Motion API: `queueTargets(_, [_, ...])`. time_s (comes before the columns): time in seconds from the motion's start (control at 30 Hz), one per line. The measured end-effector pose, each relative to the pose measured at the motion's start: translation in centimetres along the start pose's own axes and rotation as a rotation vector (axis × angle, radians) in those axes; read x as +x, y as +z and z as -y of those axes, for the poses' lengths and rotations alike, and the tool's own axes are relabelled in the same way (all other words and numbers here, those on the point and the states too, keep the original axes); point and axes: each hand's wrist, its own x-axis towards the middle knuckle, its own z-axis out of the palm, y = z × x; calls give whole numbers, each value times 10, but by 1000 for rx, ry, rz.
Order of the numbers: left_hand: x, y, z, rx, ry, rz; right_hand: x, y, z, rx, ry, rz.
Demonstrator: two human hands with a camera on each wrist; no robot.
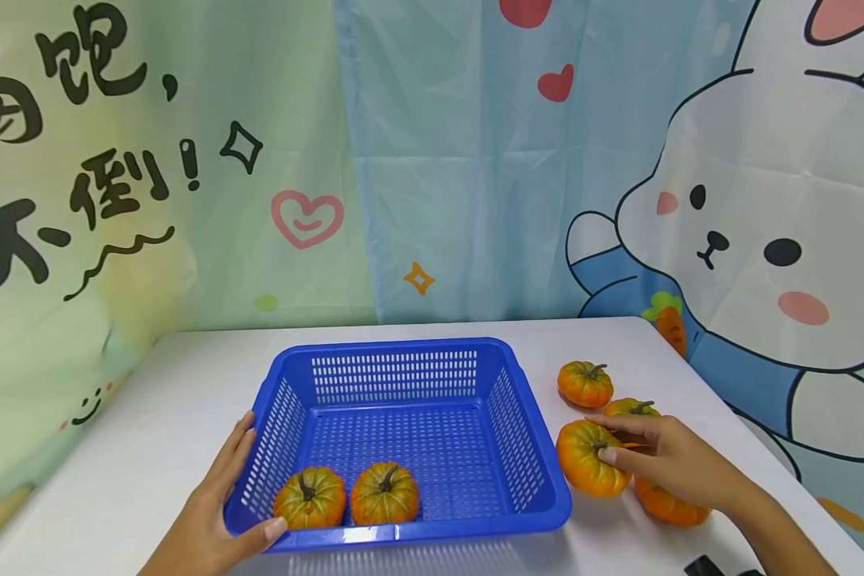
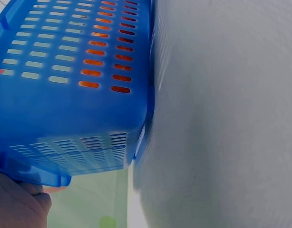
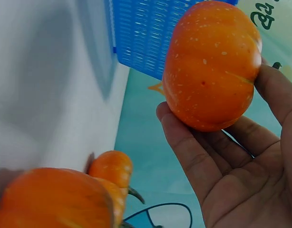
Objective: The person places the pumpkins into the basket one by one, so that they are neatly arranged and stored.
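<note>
A blue plastic basket (image 1: 396, 532) stands on the white table, two small orange pumpkins (image 1: 310, 500) inside it along the near wall. My left hand (image 1: 216, 500) grips the basket's left rim near its front corner, thumb over the edge. To the right of the basket, my right hand (image 1: 662, 460) holds another small pumpkin (image 1: 592, 460) between thumb and fingers. The right wrist view shows this pumpkin (image 3: 210, 66) raised off the table, its smooth underside facing the camera. More pumpkins lie around that hand: one behind (image 1: 585, 384), one partly hidden (image 1: 630, 407) and one under the wrist (image 1: 670, 506).
The white table (image 1: 209, 376) ends at a printed cloth backdrop (image 1: 468, 200) with a cartoon rabbit. A small black object (image 1: 704, 566) sits at the front right edge. Slotted basket walls (image 2: 65, 47) show in the left wrist view.
</note>
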Motion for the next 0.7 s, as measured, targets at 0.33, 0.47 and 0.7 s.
queueTargets(0.33, [0, 0, 0, 3, 10, -5, 3, -6, 12, 33, 20, -40])
queueTargets(0.47, [-1, 0, -1, 2, 21, -8, 5, -8, 15, 50, 7, -36])
queueTargets(0.7, [-1, 1, 0, -2, 33, -13, 9, -12, 27, 61, -88, -29])
